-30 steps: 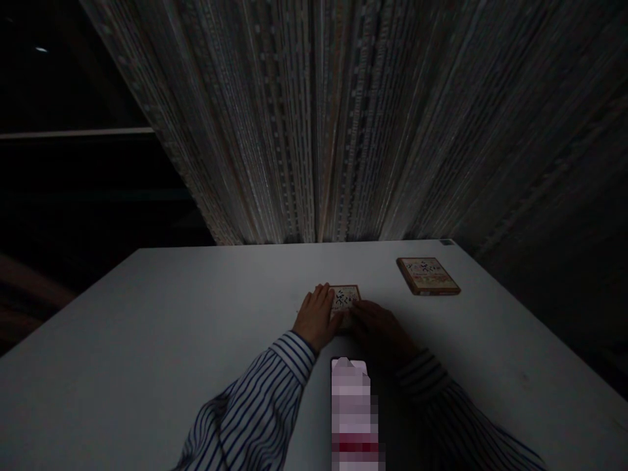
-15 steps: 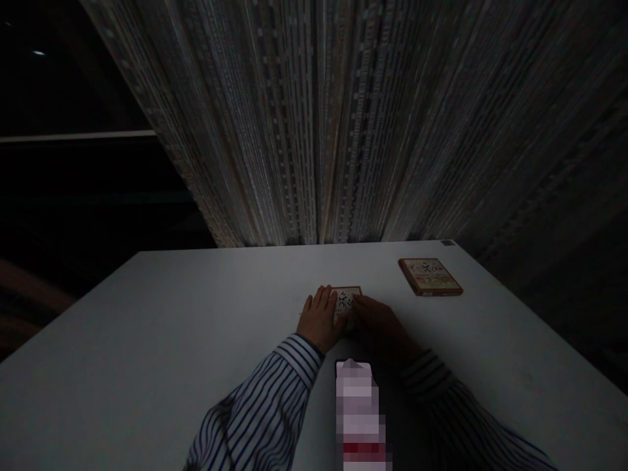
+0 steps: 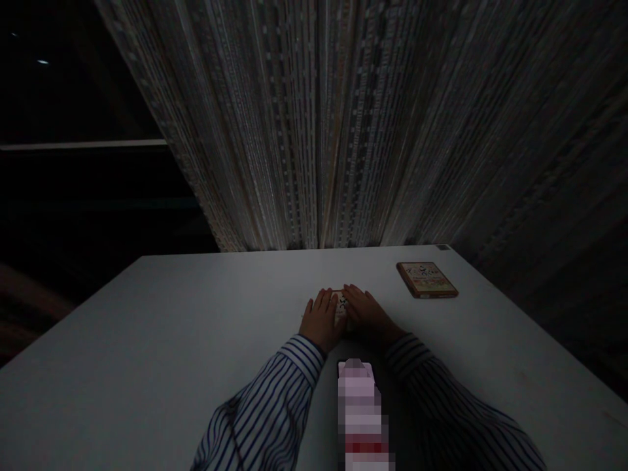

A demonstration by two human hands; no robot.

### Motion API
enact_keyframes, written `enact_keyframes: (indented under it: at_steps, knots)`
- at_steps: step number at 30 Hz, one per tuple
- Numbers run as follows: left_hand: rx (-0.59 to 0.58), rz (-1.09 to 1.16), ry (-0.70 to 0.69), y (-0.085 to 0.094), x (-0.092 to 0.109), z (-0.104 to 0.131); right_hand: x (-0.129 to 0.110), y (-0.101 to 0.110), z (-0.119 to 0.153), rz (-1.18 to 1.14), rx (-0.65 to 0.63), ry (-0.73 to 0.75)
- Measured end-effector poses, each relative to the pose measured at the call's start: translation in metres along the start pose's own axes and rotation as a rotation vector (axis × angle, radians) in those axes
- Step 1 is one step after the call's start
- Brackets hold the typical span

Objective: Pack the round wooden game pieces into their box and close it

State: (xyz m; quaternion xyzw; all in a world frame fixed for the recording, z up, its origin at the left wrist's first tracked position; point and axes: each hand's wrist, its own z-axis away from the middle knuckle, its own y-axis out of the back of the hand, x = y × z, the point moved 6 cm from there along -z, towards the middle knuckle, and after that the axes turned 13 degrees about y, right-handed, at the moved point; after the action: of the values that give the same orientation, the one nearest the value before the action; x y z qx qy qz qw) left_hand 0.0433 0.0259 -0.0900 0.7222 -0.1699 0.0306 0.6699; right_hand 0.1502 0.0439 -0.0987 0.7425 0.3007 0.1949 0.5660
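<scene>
A small flat printed piece (image 3: 340,306), cream with dark brush-like lettering and a brown edge, lies on the white table in front of me. My left hand (image 3: 320,320) rests flat over its left part, fingers stretched away from me. From the other side my right hand (image 3: 371,315) lies over its right part, fingers also extended. Only a narrow strip of the print shows between the hands; the rest is covered. Off to the right, a flat box (image 3: 427,279) with similar lettering and brown sides lies apart from both hands.
Below my hands, between the forearms, a phone (image 3: 360,392) lies with its lit screen blurred out. A striped string curtain (image 3: 318,131) hangs behind the far edge of the white table (image 3: 196,327). The surroundings are very dark.
My right hand has gone from holding the printed piece's right edge with bent fingers to lying over it, fingers stretched. My left hand stays in place.
</scene>
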Motion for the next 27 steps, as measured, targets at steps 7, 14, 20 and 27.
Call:
enact_keyframes:
  at_steps: [7, 14, 20, 27]
  knots:
    - [0.015, 0.019, -0.012, 0.006, 0.000, -0.004, -0.004, 0.003, 0.002, 0.023, 0.046, -0.004]
    - [0.116, 0.035, 0.011, 0.011, 0.004, -0.018, -0.004, 0.003, 0.002, 0.038, 0.010, -0.026]
    - [0.101, 0.082, 0.039, -0.003, -0.004, -0.022, -0.005, 0.003, 0.002, 0.065, 0.039, -0.021]
    - [0.111, 0.098, 0.025, -0.002, -0.004, -0.021, -0.005, 0.004, 0.004, 0.066, 0.060, -0.092]
